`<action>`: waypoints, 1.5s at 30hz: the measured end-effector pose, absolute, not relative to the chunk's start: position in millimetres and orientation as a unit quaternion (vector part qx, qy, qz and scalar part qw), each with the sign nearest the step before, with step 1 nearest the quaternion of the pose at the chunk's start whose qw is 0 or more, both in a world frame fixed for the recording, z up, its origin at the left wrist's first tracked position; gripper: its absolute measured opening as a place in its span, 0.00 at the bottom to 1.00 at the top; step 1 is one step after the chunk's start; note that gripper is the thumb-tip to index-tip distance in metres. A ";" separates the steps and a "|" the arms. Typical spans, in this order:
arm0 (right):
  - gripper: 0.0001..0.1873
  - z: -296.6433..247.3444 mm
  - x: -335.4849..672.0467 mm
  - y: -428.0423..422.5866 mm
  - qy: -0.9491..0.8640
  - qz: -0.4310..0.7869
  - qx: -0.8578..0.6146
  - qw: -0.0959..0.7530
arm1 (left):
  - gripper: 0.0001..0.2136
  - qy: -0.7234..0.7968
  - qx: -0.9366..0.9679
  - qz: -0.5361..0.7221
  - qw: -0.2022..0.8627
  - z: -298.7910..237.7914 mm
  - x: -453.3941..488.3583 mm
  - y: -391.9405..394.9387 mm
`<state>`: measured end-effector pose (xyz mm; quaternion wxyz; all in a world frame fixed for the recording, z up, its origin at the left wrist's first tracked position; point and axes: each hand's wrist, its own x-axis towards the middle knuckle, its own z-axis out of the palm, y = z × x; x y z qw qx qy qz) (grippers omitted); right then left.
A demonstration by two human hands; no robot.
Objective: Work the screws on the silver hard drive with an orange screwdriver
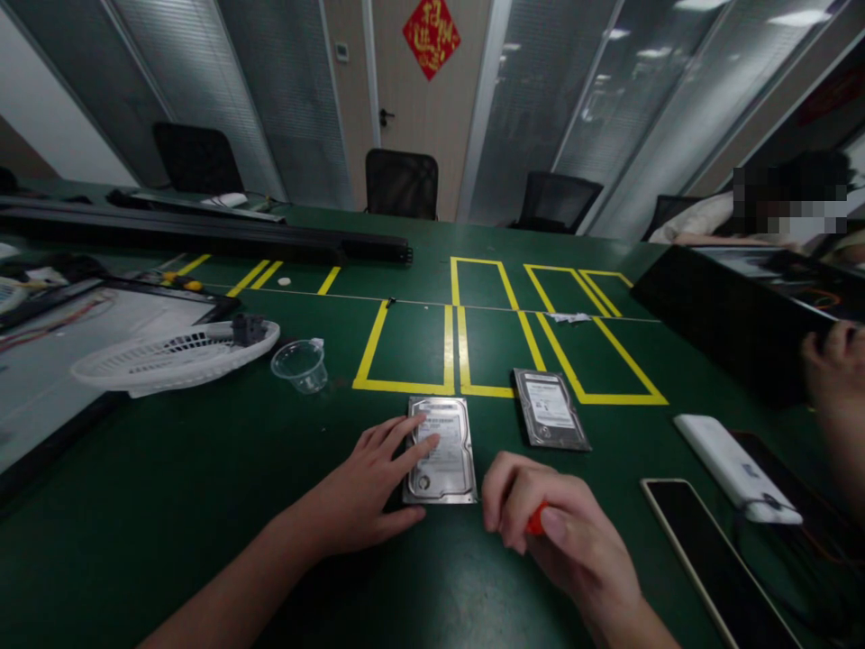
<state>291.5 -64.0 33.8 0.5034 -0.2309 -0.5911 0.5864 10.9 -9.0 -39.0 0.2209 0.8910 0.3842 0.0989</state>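
On the head camera I see the left hand (368,491) lying open and flat, its spread fingertips resting on the near left part of a silver hard drive (450,469), which lies label-up on the green table (203,505). Just right of that drive, the right hand (547,532) is curled shut around a small red object (536,520); I cannot tell what it is. Beyond the right hand lies 1 darker hard drive (550,410), apart from the first. A clear plastic cup (301,365) sits beyond the left hand, to its left. To the right of the right hand lie a white power bank (733,467) and a dark phone (716,559). Another person's hand (838,379) shows at the right edge.
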 end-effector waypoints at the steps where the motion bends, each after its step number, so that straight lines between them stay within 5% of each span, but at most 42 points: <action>1: 0.20 34.4 291.0 -63.6 -0.600 0.575 -0.236 0.504 | 0.46 0.384 0.891 0.100 0.221 -39.2 10.7 -8.9; 7: 0.09 34.2 282.4 -65.5 -0.566 0.589 -0.225 0.532 | 0.46 0.392 0.889 0.083 0.223 -36.2 12.3 -8.9; 24: 0.21 34.7 289.8 -64.6 -0.597 0.586 -0.231 0.498 | 0.46 0.393 0.890 0.077 0.217 -35.5 12.6 -9.3; 32: 0.07 33.8 280.9 -67.0 -0.558 0.598 -0.219 0.531 | 0.46 0.389 0.891 0.084 0.218 -35.3 13.3 -9.3; 41: 0.09 31.0 284.3 -67.3 -0.560 0.599 -0.230 0.524 | 0.46 0.391 0.890 0.080 0.221 -35.8 12.9 -8.5; 45: 0.19 31.5 288.5 -65.0 -0.573 0.609 -0.208 0.508 | 0.46 0.389 0.892 0.084 0.215 -37.2 12.5 -8.9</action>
